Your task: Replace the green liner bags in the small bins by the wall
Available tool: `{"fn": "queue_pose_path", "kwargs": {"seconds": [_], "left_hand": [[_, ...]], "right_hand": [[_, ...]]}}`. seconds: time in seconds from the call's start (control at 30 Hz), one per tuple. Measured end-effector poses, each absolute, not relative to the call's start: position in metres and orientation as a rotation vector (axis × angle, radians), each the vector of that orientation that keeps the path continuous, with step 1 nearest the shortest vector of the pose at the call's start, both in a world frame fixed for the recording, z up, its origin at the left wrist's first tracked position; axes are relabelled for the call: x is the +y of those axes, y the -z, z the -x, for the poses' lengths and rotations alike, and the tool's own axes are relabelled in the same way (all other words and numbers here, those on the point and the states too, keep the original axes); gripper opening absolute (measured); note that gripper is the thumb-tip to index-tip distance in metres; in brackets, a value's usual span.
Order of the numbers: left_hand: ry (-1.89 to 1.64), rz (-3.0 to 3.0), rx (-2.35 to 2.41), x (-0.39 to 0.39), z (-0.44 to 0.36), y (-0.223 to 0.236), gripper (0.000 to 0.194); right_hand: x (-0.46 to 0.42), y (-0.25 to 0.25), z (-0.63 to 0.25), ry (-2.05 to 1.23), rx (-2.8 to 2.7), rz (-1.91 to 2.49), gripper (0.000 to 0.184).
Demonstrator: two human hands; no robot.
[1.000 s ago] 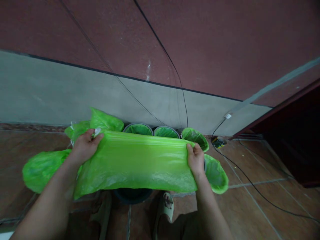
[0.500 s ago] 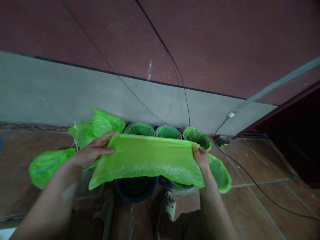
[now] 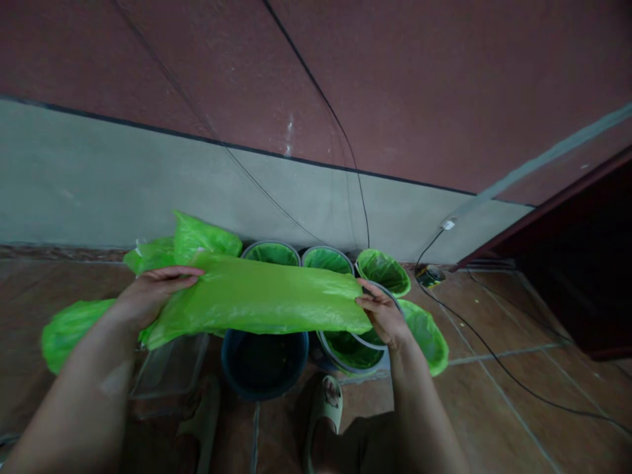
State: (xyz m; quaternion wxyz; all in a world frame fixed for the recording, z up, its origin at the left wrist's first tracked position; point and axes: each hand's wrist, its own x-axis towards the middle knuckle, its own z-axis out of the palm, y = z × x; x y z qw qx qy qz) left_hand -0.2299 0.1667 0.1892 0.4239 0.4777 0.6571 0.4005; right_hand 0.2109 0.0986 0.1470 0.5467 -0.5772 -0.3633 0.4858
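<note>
I hold a bright green plastic bag (image 3: 261, 296) stretched flat between both hands above the floor. My left hand (image 3: 148, 296) grips its left end, with the fingers laid over the top edge and closed on the plastic. My right hand (image 3: 380, 316) pinches the bag's right end. Right under the bag stands a dark blue bucket (image 3: 264, 362) with no liner in it. Beside it, below my right hand, sits a grey-rimmed bucket (image 3: 353, 349) lined in green.
Several more green-lined buckets (image 3: 328, 259) stand along the grey wall base, and loose green bags (image 3: 74, 329) lie at the left. A clear plastic box (image 3: 170, 368) sits on the tiles. Black cables (image 3: 494, 362) run across the floor at the right. My slippered feet (image 3: 320, 415) are below.
The bag has been raised and turned flatter, uncovering the blue bucket and the lined bucket beneath. My left fingers closed over the bag's top edge again after spreading.
</note>
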Motion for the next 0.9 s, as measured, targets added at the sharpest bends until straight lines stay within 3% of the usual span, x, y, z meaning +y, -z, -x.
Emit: {"fn": "queue_pose_path", "kwargs": {"seconds": [0.1, 0.2, 0.37, 0.53, 0.63, 0.9], "left_hand": [[-0.945, -1.068, 1.600, 0.167, 0.238, -0.194, 0.045], [-0.930, -1.017, 1.622, 0.165, 0.239, -0.200, 0.044], [-0.913, -1.063, 1.568, 0.161, 0.236, -0.204, 0.041], [-0.802, -1.235, 1.482, 0.161, 0.245, -0.201, 0.057], [-0.750, -1.512, 1.546, 0.164, 0.248, -0.196, 0.054], [-0.406, -2.160, 1.777, 0.180, 0.239, -0.167, 0.037]], "right_hand": [[0.100, -0.150, -0.213, -1.109, -0.863, 1.393, 0.037], [0.099, -0.152, -0.212, -1.203, -0.795, 1.358, 0.029], [0.099, -0.153, -0.213, -1.149, -0.822, 1.364, 0.029], [0.097, -0.155, -0.219, -1.160, -0.924, 1.349, 0.048], [0.097, -0.148, -0.222, -1.132, -1.000, 1.374, 0.054], [0.103, -0.133, -0.218, -0.541, -1.518, 1.738, 0.034]]}}
